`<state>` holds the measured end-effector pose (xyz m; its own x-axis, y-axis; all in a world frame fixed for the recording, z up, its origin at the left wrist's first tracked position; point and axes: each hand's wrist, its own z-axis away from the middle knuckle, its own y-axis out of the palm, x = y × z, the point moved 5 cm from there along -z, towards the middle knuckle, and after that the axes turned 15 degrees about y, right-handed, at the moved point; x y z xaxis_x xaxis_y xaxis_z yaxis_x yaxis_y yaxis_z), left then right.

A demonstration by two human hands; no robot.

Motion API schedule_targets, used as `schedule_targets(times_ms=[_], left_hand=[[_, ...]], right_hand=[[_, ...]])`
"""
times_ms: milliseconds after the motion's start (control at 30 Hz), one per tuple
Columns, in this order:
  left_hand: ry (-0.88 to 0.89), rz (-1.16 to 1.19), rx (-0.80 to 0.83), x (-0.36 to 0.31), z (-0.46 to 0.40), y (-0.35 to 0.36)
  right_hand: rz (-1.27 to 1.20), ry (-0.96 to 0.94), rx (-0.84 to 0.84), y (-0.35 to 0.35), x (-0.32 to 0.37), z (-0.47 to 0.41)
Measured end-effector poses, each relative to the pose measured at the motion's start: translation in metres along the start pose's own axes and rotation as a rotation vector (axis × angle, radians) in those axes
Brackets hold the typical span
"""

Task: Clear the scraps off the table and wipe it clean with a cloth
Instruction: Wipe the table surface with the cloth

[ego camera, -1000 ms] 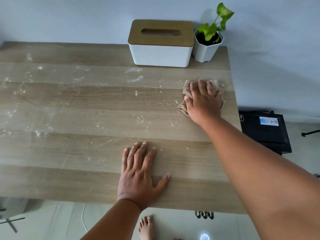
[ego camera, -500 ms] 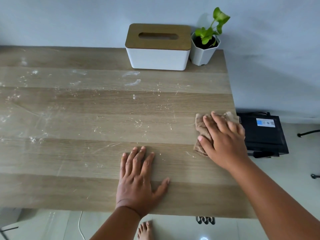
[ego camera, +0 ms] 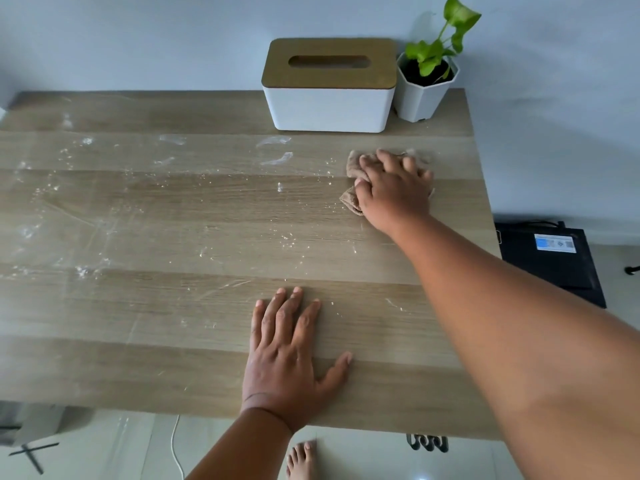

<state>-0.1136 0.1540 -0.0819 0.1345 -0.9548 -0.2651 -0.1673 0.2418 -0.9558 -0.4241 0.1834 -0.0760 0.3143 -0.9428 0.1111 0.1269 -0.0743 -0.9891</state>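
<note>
A wooden table (ego camera: 138,306) carries white crumbs and smears (ego camera: 277,157) over its middle and left. A crumpled tan cloth (ego camera: 351,166) lies on the far right part, just in front of the tissue box. My right hand (ego camera: 394,192) lies on top of the cloth with bent fingers gripping it and pressing it to the wood. Most of the cloth is hidden under that hand. My left hand (ego camera: 287,355) rests flat on the table near the front edge, fingers spread, holding nothing.
A white tissue box (ego camera: 329,98) with a wooden lid and a white pot with a green plant (ego camera: 422,98) stand at the back right by the wall. A black device (ego camera: 550,265) sits on the floor beside the table's right edge. A bare foot (ego camera: 301,459) and a white cable (ego camera: 176,445) show below.
My right hand slid the cloth toward me to the table's right edge, then back away to the spot in front of the tissue box. My left hand stayed put.
</note>
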Motion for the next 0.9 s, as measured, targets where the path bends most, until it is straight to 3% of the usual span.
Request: schedule_targets(times_ms=[133, 200, 367, 533, 733, 900], left_hand=[[-0.003, -0.001, -0.001, -0.001, 0.000, -0.002], [0.000, 0.000, -0.005, -0.001, 0.000, -0.002], [0.006, 0.013, -0.017, -0.001, -0.001, -0.002], [0.000, 0.007, -0.002, -0.001, 0.000, -0.002], [-0.016, 0.002, 0.027, -0.001, 0.000, -0.003], [-0.010, -0.013, 0.012, -0.001, 0.000, -0.004]], right_hand=[[0.008, -0.230, 0.032, 0.000, -0.028, 0.030], [0.007, -0.249, 0.021, -0.001, -0.060, 0.046], [0.030, -0.028, -0.006, -0.006, -0.113, 0.034], [-0.049, 0.122, -0.005, -0.008, -0.070, -0.004], [-0.065, -0.121, 0.076, 0.002, -0.010, 0.015], [-0.023, -0.352, 0.108, 0.002, -0.033, 0.091]])
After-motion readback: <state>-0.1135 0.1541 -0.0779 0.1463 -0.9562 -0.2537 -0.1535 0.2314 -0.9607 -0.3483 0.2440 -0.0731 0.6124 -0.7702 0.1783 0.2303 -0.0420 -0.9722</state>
